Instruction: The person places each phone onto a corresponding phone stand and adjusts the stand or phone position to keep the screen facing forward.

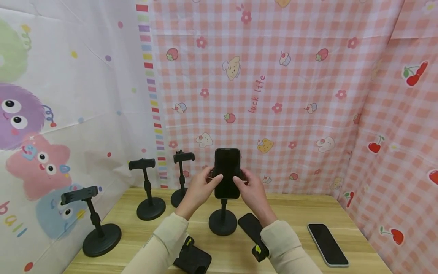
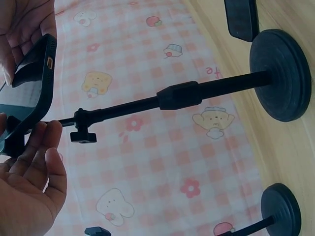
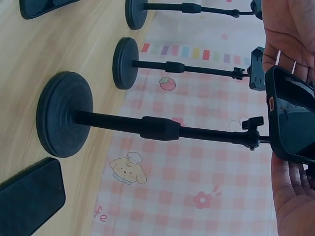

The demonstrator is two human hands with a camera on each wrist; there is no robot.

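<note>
A black-cased smartphone (image 1: 227, 171) stands upright at the top of a black phone stand (image 1: 222, 222). My left hand (image 1: 202, 187) grips the phone's left edge, thumb on the front and fingers behind. From the other side my right hand (image 1: 254, 193) holds the right edge the same way. In the left wrist view, fingers of the left hand (image 2: 34, 182) reach under the phone (image 2: 39, 83) close to the stand's pole (image 2: 133, 105). In the right wrist view the phone (image 3: 293, 115) sits at the pole's end; its clamp is mostly hidden.
Three more phone stands stand on the left: one in front (image 1: 102, 239), one behind it (image 1: 151, 208) and one farther back (image 1: 178, 196). Phones lie near the left sleeve (image 1: 195, 260), beside the right forearm (image 1: 251, 226) and at the right (image 1: 327, 245). Patterned cloths (image 1: 294, 83) surround the wooden table (image 1: 287, 213).
</note>
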